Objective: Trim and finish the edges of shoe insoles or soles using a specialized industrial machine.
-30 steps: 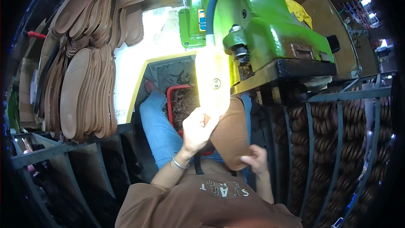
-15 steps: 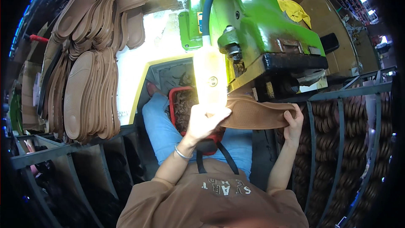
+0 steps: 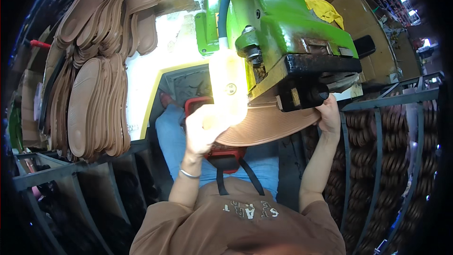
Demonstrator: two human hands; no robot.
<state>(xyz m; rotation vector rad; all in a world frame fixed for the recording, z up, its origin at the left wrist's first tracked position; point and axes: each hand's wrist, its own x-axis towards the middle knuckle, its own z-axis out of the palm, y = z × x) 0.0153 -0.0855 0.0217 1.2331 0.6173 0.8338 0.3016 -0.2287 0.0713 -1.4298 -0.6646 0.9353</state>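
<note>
A brown shoe sole (image 3: 269, 131) is stretched between my two hands, its finely grooved face showing. My left hand (image 3: 204, 125) closes on its left end, partly washed out by the glare of a lit lamp (image 3: 229, 85). At the other end my right hand (image 3: 329, 112) grips the sole with thumb and fingers, beside the black lower part of a green machine (image 3: 302, 23). The sole's far edge passes under the machine head, which hides part of it.
Stacks of brown soles (image 3: 96, 106) stand on the white tabletop (image 3: 177, 35) at left. Below the sole, a red bin (image 3: 226, 151) sits between my knees. A rack (image 3: 396, 160) of many brown soles stands at right. A yellow cloth (image 3: 325, 12) lies behind the machine.
The sole has been turned and brought in under the machine head, a grooved face showing instead of the textured one. My left hand shifted left; my right hand moved farther away, beside the head.
</note>
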